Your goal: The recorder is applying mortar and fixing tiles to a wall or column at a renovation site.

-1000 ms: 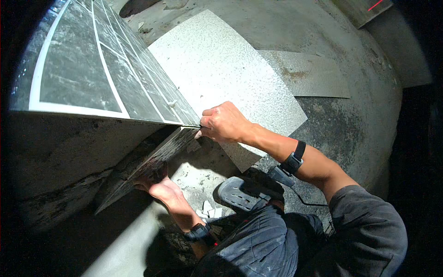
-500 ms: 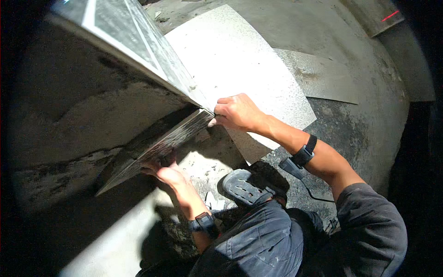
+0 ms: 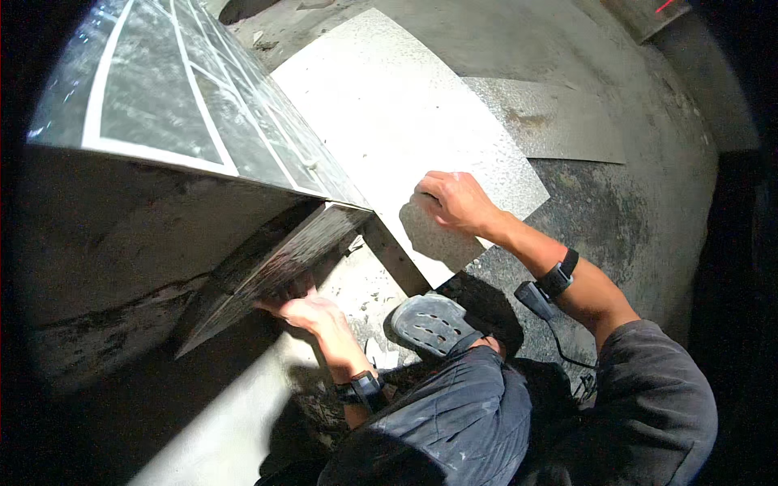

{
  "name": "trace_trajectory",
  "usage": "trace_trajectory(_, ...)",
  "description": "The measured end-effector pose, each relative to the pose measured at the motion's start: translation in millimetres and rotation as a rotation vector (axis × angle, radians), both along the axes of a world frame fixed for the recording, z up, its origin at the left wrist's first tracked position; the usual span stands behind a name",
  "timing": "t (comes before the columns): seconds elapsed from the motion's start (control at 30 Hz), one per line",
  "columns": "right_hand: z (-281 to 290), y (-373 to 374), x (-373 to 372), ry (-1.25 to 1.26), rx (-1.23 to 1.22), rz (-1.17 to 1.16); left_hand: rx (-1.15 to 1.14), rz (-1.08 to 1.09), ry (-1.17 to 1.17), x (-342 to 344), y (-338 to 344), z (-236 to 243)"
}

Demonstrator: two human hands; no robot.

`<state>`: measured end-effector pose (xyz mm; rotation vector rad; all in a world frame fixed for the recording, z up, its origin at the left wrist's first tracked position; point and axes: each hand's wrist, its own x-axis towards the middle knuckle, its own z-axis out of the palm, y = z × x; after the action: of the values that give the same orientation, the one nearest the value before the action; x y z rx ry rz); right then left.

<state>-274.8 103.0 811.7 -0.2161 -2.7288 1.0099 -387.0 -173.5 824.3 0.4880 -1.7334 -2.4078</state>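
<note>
A dark grey tile-like panel (image 3: 279,271) slants below the edge of a grey surface patterned with white lines (image 3: 154,101). My left hand (image 3: 308,310) is pressed to the panel's lower side, its fingers partly in shadow. To the right, my right hand (image 3: 459,201) hangs over a large pale speckled sheet (image 3: 405,105), off the panel. Its fingers are curled in, and whatever they may hold is hidden. The hand casts a shadow on the sheet.
A smaller grey sheet (image 3: 559,121) lies partly under the pale one. My knee pad (image 3: 429,326) is close to the pale sheet's near corner. A dark, rough wall (image 3: 121,211) fills the left side below the patterned surface. A cable (image 3: 563,348) hangs from my right wrist strap.
My right hand has come off the panel's upper corner and moved right, over the pale sheet. My left hand stays against the panel. More of the white-lined surface is in view.
</note>
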Motion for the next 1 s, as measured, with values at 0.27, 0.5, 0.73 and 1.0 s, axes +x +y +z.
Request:
trace_trajectory(0.27,-11.2,-27.9,-2.9,-0.001,-0.094,0.011,0.005,-0.099,-0.073,11.3,19.6,-2.4)
trace_trajectory(0.5,8.5,-22.0,-50.3,0.074,0.024,0.161,0.147,-0.104,0.027,1.8,0.0,-14.5)
trace_trajectory(0.73,46.4,-10.2,-54.5,0.210,-0.053,0.234,0.513,-0.159,-0.129,-1.3,-2.6,-21.1)
trace_trajectory(1.0,108.8,-41.0,-43.7,0.332,-0.100,0.238,0.448,-0.048,-0.351,-20.5,-51.5,-86.4)
